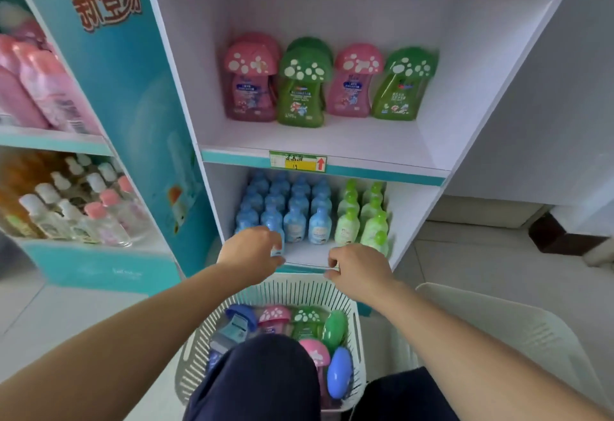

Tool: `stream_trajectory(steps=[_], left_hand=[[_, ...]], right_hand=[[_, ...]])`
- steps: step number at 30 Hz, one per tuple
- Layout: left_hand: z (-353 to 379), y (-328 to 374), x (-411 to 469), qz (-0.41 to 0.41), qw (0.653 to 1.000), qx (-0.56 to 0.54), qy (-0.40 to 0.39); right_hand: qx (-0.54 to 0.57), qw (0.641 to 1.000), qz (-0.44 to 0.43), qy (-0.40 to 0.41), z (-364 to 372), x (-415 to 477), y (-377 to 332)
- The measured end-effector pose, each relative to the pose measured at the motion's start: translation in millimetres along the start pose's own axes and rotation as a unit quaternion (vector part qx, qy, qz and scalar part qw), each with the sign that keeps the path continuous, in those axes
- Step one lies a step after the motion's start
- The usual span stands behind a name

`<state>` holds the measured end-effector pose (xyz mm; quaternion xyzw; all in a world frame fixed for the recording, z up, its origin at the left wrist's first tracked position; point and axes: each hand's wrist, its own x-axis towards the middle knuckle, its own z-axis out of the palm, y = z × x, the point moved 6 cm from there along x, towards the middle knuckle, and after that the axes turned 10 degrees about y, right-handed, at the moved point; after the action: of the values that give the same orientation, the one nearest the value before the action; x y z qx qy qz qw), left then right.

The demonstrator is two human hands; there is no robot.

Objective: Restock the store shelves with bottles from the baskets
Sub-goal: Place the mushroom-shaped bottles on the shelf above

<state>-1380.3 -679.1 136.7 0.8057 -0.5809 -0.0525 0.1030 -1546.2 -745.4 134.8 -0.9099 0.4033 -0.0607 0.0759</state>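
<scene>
Left hand grips a blue bottle at the lower shelf; right hand curled, grasp unclear. Basket at bottom centre holds mushroom-capped bottles.

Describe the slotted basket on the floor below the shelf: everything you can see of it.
The basket is whitish, plastic by its look, rectangular with rounded corners, a smooth rim and walls of narrow vertical slots. It sits upright and open-topped in front of the lower shelf. Pink, green and blue bottles lie jumbled inside, some with spotted mushroom caps. The person's dark-clad knee hides its near side. A second basket stands to its right; whether they touch is hidden.
</scene>
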Motion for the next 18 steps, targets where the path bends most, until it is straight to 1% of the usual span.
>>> stream_trajectory(steps=[5,11,14,18], left_hand=[[77.6,-42.7,-11.3,-0.066,0.994,-0.007,-0.09],[158.8,-75.3,-29.3,-0.114,0.976,-0.016,-0.186],[198.3,-78.4,-37.7,-0.099,0.963,-0.013,-0.252],[251.8,-78.0,-50.7,-0.061,0.945,-0.006,-0.321]], right_hand=[[-0.02,0.994,0.017,-0.103,76.1,-1.7,8.2],[-0.013,0.977,0.029,-0.212,158.4,-7.2,15.7],[-0.017,0.969,0.023,-0.244,191.6,-8.6,15.7],[-0.009,0.951,0.019,-0.31,231.6,-17.3,16.2]])
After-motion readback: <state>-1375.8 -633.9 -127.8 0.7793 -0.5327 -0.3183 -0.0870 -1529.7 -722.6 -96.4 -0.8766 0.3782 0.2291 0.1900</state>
